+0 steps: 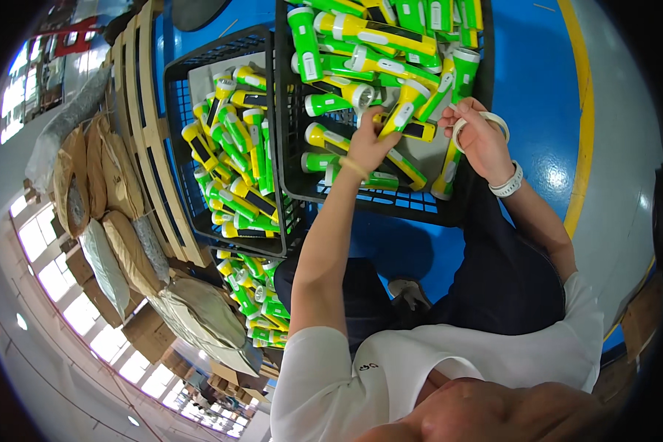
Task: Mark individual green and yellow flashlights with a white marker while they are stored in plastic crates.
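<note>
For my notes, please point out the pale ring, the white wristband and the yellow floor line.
Pale ring [502, 124], head view: right edge.
White wristband [508, 183], head view: band's middle.
Yellow floor line [586, 110], head view: middle stretch.

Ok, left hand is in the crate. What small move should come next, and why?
I'd probably have the left hand lift the torch gently off the pile: the hand seems to grip its narrow end, the torch lies over others, and its wide end looks uncovered. The right hand is busy with a white ring.
</note>
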`<state>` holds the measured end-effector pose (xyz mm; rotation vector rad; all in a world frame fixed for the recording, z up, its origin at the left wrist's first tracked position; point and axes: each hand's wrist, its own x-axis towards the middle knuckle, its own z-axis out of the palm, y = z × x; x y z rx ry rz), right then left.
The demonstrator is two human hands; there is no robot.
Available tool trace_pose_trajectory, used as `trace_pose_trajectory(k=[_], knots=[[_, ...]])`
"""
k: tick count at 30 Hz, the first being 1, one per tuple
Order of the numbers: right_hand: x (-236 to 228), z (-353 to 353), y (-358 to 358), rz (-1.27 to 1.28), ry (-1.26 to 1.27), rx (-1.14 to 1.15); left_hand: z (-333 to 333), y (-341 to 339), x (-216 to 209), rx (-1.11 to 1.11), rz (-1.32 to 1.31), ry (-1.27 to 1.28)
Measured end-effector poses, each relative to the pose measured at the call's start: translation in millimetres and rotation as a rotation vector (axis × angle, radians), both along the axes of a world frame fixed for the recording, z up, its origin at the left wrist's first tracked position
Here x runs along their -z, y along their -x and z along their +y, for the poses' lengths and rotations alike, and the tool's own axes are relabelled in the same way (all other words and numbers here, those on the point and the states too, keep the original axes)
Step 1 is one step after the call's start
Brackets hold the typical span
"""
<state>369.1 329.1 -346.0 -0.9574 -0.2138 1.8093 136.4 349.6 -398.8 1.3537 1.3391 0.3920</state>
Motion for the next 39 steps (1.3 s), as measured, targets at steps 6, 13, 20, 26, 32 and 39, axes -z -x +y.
trace_pose_trajectory(k=[6,13,20,26,32,39], knots=[[-19.5,7.1,-4.7,-0.075,-0.216,-0.152,-53.5,-29.1,-70.5,-0.384,-0.865,0.328],[-38.0,-4.1,14.2,-0.601,-0.551,-0.348,-70.7,-43.2,-74.0,-0.391,-0.723,0.128],[-36.8,-3.2,17.7,-0.493,-0.518,-0.35,-54.0,-47.7,-81.5,-0.502,-0.736,0.117],[-29.3,-2.5,18.0,-0.55,-0.538,-0.385,-53.0,-47.7,-83.8,-0.582,-0.751,0.122],[-29.8,-4.8,28.1,-0.68,-0.563,-0.392,-64.5,-37.4,-66.3,-0.606,-0.629,0.134],[-36.5,-19.4,48.8,-0.764,-1.175,-0.16,-61.5,31.2,-25.8,-0.827,-0.232,-0.037]])
